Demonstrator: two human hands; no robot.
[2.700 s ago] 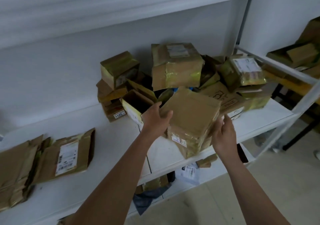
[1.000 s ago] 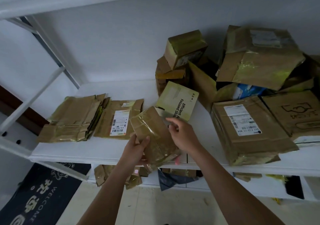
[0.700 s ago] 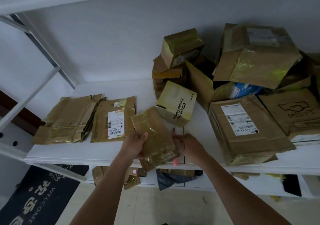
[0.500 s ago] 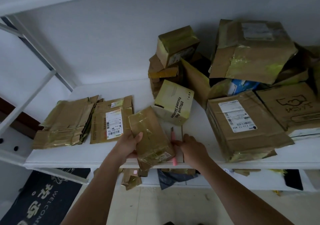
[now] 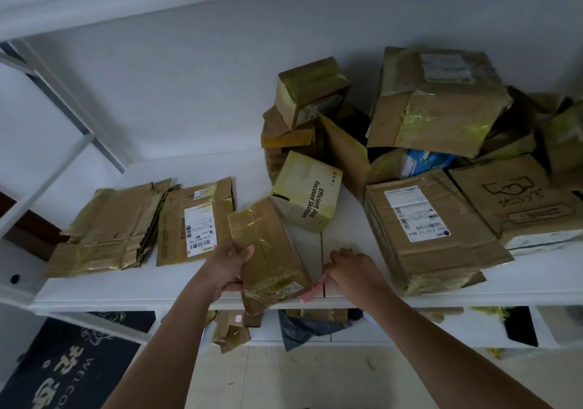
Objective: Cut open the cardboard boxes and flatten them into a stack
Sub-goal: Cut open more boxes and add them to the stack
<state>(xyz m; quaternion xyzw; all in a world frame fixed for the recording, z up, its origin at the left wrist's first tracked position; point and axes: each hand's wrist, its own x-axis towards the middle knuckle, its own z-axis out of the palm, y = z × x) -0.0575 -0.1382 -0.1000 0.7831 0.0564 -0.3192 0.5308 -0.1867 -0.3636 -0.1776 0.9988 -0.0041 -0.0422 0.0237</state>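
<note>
A small brown taped box [image 5: 268, 248] rests tilted at the front edge of the white shelf [image 5: 132, 285]. My left hand [image 5: 228, 265] grips its left side, thumb on top. My right hand [image 5: 350, 270] lies on the shelf just right of the box, fingers curled over a pink cutter [image 5: 308, 294]; only the cutter's pink end shows. Flattened boxes [image 5: 107, 229] are stacked at the left, with a flattened labelled box [image 5: 195, 219] beside them.
A pile of unopened boxes fills the shelf's right half: a pale skincare box [image 5: 307, 194], a large labelled box [image 5: 422, 229], and bigger ones behind. Cardboard scraps and a dark bag [image 5: 309, 326] lie on the lower shelf. A dark welcome mat [image 5: 63, 364] covers the floor at left.
I set down the big box and turned left. The small box has come down onto the shelf edge in my left hand. My right hand left the box and closed over the pink cutter.
</note>
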